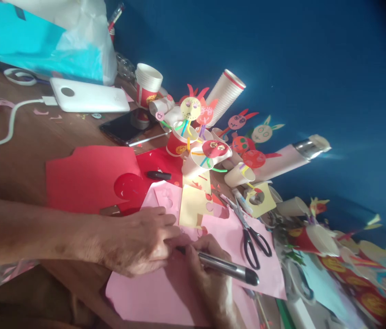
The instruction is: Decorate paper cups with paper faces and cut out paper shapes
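My left hand [138,242] lies palm down on a pink paper sheet [151,297], its fingertips close to my right hand. My right hand [206,278] grips a black-and-silver marker pen [227,268], whose tip is hidden by my fingers at the paper. A smaller pink paper piece [165,196] and a yellow paper piece [193,205] lie just beyond my left fingers. Black-handled scissors [251,237] rest on the pink sheet to the right of the pen.
Red paper [86,178] with a black marker [158,175] lies on the wooden table [24,123]. Paper-cup crafts [209,155] crowd the middle, against a blue wall [316,59]. A white power bank [88,95], a phone [124,128] and a plastic bag [49,41] lie behind.
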A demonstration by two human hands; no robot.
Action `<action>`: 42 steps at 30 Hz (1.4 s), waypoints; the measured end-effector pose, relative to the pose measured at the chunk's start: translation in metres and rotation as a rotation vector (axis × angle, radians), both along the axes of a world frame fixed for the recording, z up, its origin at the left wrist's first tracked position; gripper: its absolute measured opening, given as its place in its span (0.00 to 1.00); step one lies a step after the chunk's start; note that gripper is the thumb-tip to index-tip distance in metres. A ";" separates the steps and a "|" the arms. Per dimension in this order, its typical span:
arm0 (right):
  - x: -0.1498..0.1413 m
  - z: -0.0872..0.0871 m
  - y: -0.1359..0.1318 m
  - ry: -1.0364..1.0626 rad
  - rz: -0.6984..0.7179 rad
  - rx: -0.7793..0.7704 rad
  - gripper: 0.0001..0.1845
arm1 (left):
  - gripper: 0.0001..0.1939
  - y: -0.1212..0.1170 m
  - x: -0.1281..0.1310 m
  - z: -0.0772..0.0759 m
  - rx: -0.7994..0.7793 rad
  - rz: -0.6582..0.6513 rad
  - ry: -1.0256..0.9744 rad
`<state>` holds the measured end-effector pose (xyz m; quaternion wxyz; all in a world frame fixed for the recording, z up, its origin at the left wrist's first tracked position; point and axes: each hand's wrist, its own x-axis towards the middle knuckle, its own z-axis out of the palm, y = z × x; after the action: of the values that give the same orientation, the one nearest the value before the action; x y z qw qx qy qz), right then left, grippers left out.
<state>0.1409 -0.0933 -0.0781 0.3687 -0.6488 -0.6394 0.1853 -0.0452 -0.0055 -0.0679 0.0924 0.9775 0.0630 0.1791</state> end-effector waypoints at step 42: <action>0.010 -0.002 -0.002 0.066 0.009 -0.108 0.12 | 0.08 -0.002 0.001 0.002 -0.073 0.007 -0.011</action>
<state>0.1509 -0.0952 -0.0801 0.3533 -0.6583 -0.6189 0.2426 -0.0438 -0.0072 -0.0657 0.1279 0.9722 0.0723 0.1822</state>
